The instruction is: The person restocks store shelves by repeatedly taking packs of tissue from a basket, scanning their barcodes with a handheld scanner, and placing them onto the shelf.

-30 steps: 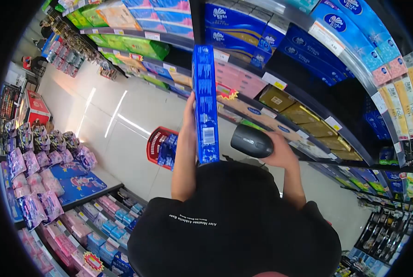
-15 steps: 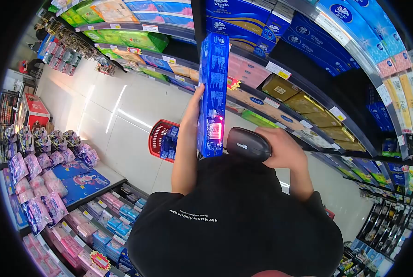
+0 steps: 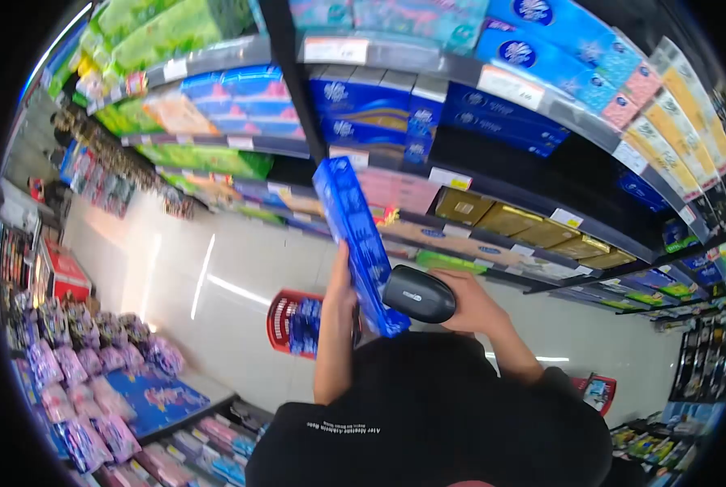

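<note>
My left hand (image 3: 340, 284) is closed around the side of a long blue tissue pack (image 3: 358, 231), which slants with its far end toward the shelves. In my right hand (image 3: 475, 304) is a black handheld barcode scanner (image 3: 418, 294), its head overlapping the pack's near end in view. Whether scanner and pack touch, I cannot tell. The fingers of my right hand are partly hidden behind the scanner.
Shelves ahead hold blue tissue boxes (image 3: 363, 109), gold boxes (image 3: 505, 223) and green packs (image 3: 160, 40). A red basket (image 3: 278, 321) with blue packs stands on the floor at left, another red basket (image 3: 605, 398) at right. Pink-purple bags (image 3: 87, 438) fill a display at left.
The view has shifted, bringing more upper shelf into sight. The pack has turned from upright to slanting, and the scanner now overlaps it. The red light on its barcode no longer shows.
</note>
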Motion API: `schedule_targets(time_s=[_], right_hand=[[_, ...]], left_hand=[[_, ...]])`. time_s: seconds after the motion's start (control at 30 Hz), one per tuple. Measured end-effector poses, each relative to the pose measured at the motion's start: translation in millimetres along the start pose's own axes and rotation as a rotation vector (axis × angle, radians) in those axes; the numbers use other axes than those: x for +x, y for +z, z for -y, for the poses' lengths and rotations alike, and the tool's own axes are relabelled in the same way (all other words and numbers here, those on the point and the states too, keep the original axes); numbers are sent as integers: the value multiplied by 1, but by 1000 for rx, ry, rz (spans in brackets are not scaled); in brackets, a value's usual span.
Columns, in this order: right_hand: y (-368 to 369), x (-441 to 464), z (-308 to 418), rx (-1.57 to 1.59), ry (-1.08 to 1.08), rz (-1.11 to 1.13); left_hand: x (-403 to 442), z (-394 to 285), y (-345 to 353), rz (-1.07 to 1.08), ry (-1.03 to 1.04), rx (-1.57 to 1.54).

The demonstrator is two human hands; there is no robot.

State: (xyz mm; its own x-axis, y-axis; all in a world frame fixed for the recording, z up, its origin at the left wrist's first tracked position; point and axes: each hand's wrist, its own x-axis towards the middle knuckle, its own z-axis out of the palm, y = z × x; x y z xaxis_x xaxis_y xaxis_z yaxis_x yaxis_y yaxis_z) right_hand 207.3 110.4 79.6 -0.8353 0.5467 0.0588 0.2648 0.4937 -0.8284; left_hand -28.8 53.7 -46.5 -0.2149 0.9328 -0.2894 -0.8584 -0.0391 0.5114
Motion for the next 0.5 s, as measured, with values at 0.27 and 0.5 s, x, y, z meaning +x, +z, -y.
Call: schedule_targets(time_s=[0.27, 0.5], right_hand=[[10, -37, -61, 623, 474, -391], [19, -56, -87, 927, 429, -664]], left_hand=[[-6, 23, 33, 137, 188, 111], [-9, 23, 80, 259, 154, 274]])
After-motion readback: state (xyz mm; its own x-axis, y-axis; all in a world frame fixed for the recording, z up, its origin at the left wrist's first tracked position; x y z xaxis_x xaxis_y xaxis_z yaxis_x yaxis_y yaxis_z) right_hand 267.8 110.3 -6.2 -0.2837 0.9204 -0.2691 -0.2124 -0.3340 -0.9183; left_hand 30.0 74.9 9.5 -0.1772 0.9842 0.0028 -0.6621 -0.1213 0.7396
